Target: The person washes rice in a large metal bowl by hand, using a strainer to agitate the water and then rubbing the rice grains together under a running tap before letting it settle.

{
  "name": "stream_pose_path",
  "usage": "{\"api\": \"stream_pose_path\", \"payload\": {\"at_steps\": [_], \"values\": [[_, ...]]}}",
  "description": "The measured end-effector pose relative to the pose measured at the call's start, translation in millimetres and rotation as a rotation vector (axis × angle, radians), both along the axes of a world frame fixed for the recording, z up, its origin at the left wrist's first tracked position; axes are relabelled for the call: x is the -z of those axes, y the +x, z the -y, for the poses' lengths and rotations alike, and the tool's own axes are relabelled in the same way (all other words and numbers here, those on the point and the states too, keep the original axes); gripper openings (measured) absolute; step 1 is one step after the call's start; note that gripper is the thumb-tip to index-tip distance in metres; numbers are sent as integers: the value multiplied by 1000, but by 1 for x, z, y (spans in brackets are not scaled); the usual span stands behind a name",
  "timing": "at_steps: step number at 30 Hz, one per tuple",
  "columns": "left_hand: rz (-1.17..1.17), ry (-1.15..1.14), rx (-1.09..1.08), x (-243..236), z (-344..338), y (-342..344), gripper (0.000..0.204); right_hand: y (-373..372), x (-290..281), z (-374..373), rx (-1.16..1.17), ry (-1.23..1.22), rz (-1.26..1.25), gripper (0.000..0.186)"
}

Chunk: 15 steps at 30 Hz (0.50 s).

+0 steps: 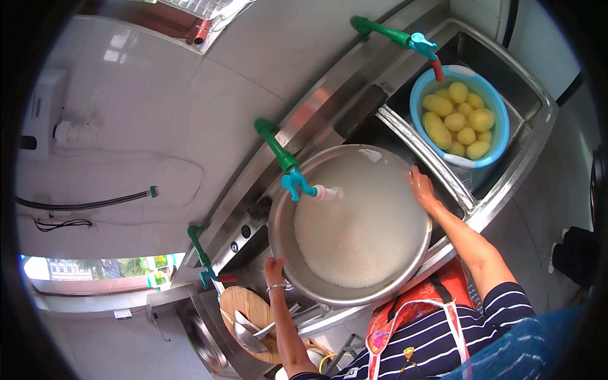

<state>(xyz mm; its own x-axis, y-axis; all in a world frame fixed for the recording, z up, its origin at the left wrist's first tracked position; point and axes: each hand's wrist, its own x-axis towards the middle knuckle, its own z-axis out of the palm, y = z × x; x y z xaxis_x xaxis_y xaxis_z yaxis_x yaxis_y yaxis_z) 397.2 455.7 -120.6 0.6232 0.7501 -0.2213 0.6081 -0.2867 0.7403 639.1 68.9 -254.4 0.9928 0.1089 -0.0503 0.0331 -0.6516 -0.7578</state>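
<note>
A large, wide steel basin [286,234] sits over the sink in front of me. Cloudy water fills it, with white rice [354,259] settled at the bottom. My left hand [274,271] is closed on the rim at the left side, a bracelet on its wrist. On the opposite side my right hand [422,188] grips the rim near the sink divider, fingers bent over the edge. A turquoise tap [295,182] with a pale pink nozzle reaches over the basin.
Right of the divider [430,155], a blue tub [415,101] of peeled potatoes [455,121] in water stands under another tap [422,44]. A round wooden board [235,301] holding a metal ladle-like utensil [249,339] lies by my left forearm. A third tap [208,275] is farther left.
</note>
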Motion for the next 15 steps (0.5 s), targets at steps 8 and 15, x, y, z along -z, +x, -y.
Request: {"api": "stream_pose_path", "payload": {"at_steps": [8,15], "values": [[30,-38,9,-4,6,5,31,0,-4,3,6,14,-26,22],[-32,9,22,-11,8,8,32,0,-8,3,6,23,-66,23]]}}
